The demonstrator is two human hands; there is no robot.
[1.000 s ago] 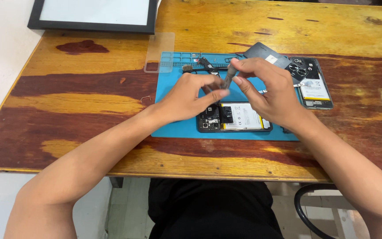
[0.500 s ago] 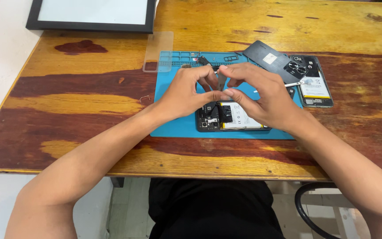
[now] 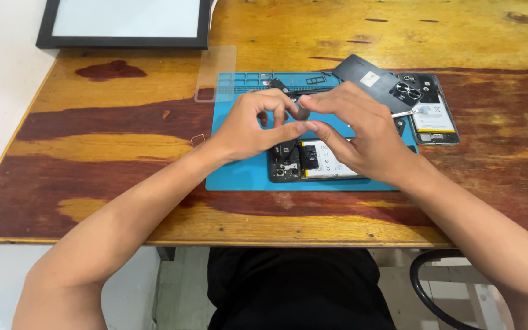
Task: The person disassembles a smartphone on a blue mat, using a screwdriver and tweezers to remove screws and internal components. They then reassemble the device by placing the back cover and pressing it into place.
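Pinched between left hand (image 3: 253,127) and right hand (image 3: 362,131): small grey part (image 3: 302,112), held above opened phone (image 3: 310,161) on blue mat (image 3: 239,174). Bare bench (image 3: 111,153) lies leftward; second phone (image 3: 432,110) sits near the mat's right edge.

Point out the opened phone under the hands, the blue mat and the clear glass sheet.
opened phone (image 3: 319,160): head view, on its white battery.
blue mat (image 3: 239,177): head view, bare lower left corner.
clear glass sheet (image 3: 216,73): head view, its middle.
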